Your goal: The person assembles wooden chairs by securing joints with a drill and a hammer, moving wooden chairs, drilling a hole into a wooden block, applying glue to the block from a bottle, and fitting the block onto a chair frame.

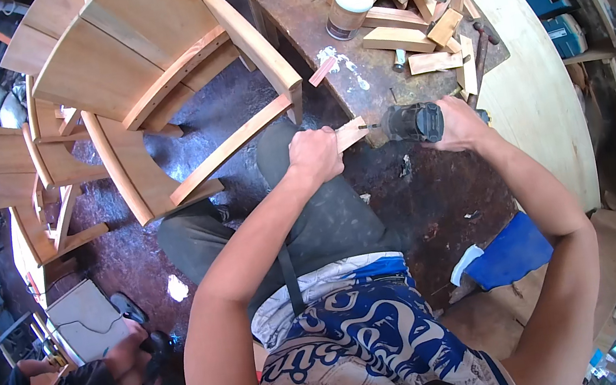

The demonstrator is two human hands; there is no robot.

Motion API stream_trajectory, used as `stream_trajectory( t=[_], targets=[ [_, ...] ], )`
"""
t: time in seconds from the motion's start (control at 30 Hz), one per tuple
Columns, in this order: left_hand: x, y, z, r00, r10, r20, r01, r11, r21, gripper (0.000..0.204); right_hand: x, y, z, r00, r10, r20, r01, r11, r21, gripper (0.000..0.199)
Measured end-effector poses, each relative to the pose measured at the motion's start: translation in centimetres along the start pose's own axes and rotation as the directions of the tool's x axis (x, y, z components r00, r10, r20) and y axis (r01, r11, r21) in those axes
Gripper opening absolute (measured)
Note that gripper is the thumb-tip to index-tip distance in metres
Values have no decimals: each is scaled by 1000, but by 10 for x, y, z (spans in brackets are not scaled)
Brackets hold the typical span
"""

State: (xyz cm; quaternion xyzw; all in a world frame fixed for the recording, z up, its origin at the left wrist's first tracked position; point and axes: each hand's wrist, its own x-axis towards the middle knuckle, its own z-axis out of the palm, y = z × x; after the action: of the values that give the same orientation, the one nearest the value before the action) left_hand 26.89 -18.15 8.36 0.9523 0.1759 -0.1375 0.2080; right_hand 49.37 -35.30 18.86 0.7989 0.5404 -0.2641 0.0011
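A short, pale wooden block (351, 133), squared and light tan, is sticking out of the left hand (316, 155), whose fingers are closing firmly around its other end. It is sitting at the near corner of the worktable (381, 94), beside the person's knee. The right hand (460, 124) is gripping a dark drill (413, 122), its thin bit pointing at the block's free end; contact is too small to tell. Farther out, loose wood offcuts (398, 39) and a red-capped bottle (348, 9) are resting on the worktable, while a wooden chair (134, 43) is standing to the left.
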Motion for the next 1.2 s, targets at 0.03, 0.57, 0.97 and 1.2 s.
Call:
stream_trajectory(
  t=[0.03,0.57,0.97,1.2],
  targets=[
    [1,1,-1,1000,2,-4,-2,1000,1,42,1,2,2,1000,1,-3,-1,1000,-3,42],
    [-1,1,1,1000,-19,-24,20,1000,13,40,-3,-4,6,999,35,40,-37,998,53,39],
    [-3,3,0,999,-15,-36,17,998,62,34,-13,-13,-6,999,24,32,-30,973,227,46],
    [-3,7,-2,999,-32,-30,34,997,66,35,-13,-6,-4,999,39,6,-39,959,282,47]
  ],
)
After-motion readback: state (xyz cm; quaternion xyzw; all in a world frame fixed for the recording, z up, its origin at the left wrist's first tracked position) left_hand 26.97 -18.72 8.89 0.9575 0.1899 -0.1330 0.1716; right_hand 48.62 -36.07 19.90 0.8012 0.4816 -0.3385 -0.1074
